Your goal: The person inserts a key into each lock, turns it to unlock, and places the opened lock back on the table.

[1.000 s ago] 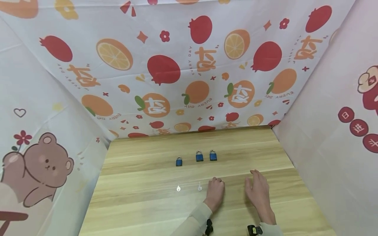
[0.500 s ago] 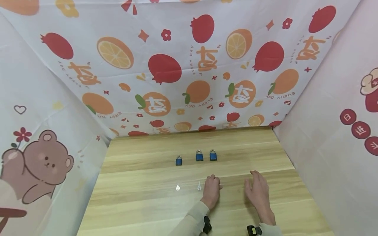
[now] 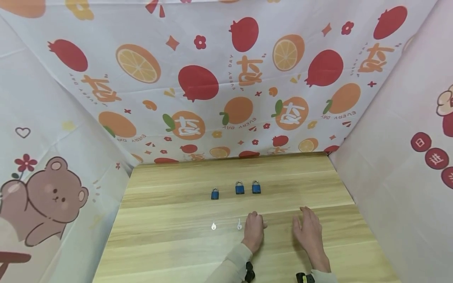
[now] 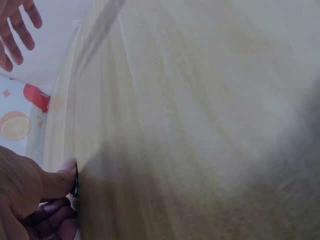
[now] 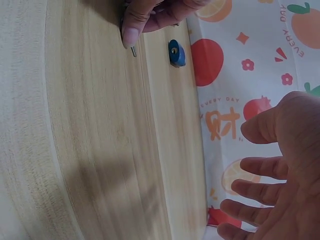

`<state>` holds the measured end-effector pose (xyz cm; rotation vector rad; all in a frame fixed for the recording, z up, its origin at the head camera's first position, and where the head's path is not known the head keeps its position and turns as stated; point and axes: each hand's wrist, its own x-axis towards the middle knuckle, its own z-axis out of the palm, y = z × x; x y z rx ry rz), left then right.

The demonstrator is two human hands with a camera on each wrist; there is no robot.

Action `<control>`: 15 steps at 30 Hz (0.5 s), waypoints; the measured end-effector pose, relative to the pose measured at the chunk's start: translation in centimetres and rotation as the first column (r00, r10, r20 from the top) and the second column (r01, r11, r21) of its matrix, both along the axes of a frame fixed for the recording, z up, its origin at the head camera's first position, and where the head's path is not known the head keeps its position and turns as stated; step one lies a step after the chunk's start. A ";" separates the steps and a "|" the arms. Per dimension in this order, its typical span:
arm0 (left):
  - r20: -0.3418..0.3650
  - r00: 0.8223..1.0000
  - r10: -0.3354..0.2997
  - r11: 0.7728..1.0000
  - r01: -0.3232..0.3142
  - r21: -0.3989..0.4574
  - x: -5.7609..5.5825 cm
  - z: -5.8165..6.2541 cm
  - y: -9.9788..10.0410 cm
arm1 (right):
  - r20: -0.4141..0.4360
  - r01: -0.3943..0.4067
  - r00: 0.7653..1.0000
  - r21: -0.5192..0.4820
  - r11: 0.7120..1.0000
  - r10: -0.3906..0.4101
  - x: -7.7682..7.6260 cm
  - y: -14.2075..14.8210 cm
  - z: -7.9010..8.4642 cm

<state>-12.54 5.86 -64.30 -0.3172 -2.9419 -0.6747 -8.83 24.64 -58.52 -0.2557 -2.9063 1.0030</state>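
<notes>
My left hand (image 3: 254, 232) is low over the table, thumb and fingers pinching a small metal key (image 5: 133, 51); its thin shaft pokes out past the thumb in the right wrist view, and the rest is covered by the fingers. Left of that hand lie two silver keys, one near (image 3: 239, 226) and one farther off (image 3: 214, 226). Beyond them stand three blue padlocks: a smaller one (image 3: 214, 194), a middle one (image 3: 240, 190) and a right one (image 3: 256, 189), shackles pointing to the back. My right hand (image 3: 308, 232) hovers over the table with fingers spread, holding nothing.
The wood-grain table (image 3: 159, 243) ends at a fruit-printed cloth (image 3: 212, 118) at the back. White cloth walls close in the left (image 3: 88, 165) and right (image 3: 375, 149) sides.
My left hand has shifted slightly left and turned, so its thumb side shows more. The right hand, padlocks and the two lying keys stay in place.
</notes>
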 end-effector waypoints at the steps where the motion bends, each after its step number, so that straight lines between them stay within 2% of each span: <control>1: 0.005 1.000 0.003 1.000 -0.003 0.005 0.0 0.0 0.0 | -0.001 0.001 1.000 0.001 1.000 -0.001 0.0 0.0 -0.1; 15: 0.108 0.994 0.012 0.999 -0.017 0.046 -0.3 -0.6 0.2 | 0.008 -0.003 1.000 -0.031 1.000 0.003 0.0 -0.1 0.0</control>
